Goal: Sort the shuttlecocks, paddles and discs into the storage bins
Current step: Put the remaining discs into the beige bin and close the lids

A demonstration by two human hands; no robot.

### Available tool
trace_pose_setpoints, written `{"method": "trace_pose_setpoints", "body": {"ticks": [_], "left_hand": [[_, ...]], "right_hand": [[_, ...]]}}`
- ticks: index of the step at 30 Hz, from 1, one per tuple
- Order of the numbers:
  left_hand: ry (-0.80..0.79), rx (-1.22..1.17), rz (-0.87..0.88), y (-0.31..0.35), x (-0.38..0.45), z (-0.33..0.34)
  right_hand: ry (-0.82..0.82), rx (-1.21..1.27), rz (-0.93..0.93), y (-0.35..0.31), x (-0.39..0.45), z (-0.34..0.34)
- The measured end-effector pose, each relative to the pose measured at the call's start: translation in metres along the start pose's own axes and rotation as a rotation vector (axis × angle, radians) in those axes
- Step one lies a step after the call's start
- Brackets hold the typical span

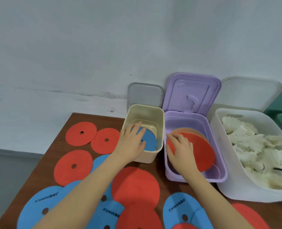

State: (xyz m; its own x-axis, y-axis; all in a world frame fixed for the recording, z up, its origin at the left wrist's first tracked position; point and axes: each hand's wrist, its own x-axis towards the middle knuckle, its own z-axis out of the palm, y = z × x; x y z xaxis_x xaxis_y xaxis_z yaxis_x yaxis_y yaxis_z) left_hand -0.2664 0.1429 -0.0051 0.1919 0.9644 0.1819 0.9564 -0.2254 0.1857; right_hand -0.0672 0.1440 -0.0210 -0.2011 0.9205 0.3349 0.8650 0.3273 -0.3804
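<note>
- The left hand (131,140) reaches into the cream bin (160,129) at about 12 o'clock of the table (94,118). Its fingers lie nearly straight and flat on a blue disc (149,141), which leans inside the bin against the near wall; the hand presses it and does not clamp it.
- The right hand (180,152) is in the purple bin (219,169) at 1 o'clock. Its fingers curl over the left edge of the red paddle (201,154), so this hand grips the paddle, which stands tilted above another round piece behind it.
- The white bin (226,187) at 3 o'clock already holds the shuttlecocks (252,146), so I judge that part nearly finished.
- Many discs wait on the table: 3 red discs (73,167) toward 9 to 10 o'clock, and blue discs (38,207) and more red ones from 5 to 7 o'clock.
- To do this step well, I think the blue disc must bend a little, because it looks wider than the bin floor; push it down on 1 side so it lies low and leaves room.
- The paddle should go down flat on the stack before the fingers release, otherwise it may stay tilted and block the purple lid (191,93).
- The risk I see is a disc that springs up again.
</note>
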Motion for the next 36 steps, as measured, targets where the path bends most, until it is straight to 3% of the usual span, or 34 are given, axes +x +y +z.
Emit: {"method": "trace_pose_setpoints", "body": {"ticks": [6,12,17,21,28,32,36], "left_hand": [[0.043,0.011,-0.018,0.081,-0.045,-0.012],[0.016,-0.096,-0.078,0.161,-0.103,0.012],[-0.115,-0.116,-0.154,0.207,-0.147,0.043],[-0.251,-0.131,-0.24,0.223,-0.174,0.069],[-0.511,-0.035,-0.365,0.218,-0.21,0.107],[-0.608,-0.037,-0.38,0.215,-0.224,0.125],[-0.523,-0.076,-0.381,0.211,-0.226,0.131]], "right_hand": [[0.116,0.082,-0.016,0.034,-0.065,-0.042],[0.063,0.184,-0.069,0.086,-0.146,-0.076],[0.03,0.196,0.019,0.126,-0.205,-0.081],[-0.136,0.134,0.187,0.145,-0.242,-0.069],[-0.481,-0.023,0.291,0.133,-0.281,-0.032],[-0.47,-0.052,0.325,0.118,-0.298,-0.015],[-0.424,-0.053,0.378,0.108,-0.31,-0.006]]}}
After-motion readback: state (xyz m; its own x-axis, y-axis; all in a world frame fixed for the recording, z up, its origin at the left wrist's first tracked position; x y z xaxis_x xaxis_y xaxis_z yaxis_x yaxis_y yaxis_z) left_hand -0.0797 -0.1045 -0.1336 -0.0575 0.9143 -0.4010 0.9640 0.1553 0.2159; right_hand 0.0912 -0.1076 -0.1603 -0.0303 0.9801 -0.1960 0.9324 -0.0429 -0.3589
